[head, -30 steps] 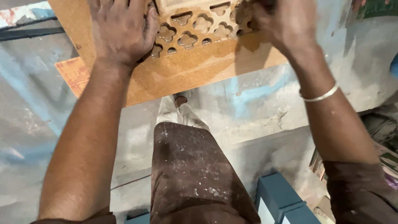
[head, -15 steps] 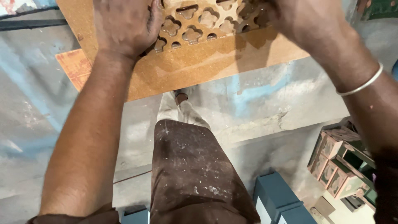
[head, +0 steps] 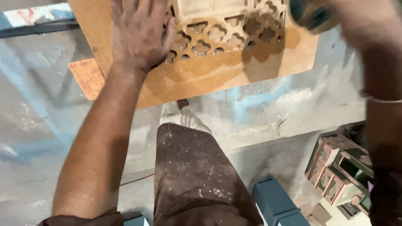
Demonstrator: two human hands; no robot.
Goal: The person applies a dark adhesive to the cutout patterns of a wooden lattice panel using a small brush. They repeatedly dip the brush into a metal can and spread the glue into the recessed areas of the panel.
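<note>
Since the earlier frame, our right hand [head: 356,25] left the carved lattice panel [head: 226,31] and rose, blurred, gripping a teal object [head: 310,14]. Our left hand [head: 140,33] lay open, palm flat on the panel's left edge. We saw the panel resting on a brown board [head: 217,77].

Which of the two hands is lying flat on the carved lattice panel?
The left hand, spread flat over the lattice panel; the right hand is raised at the top right, blurred.
</note>
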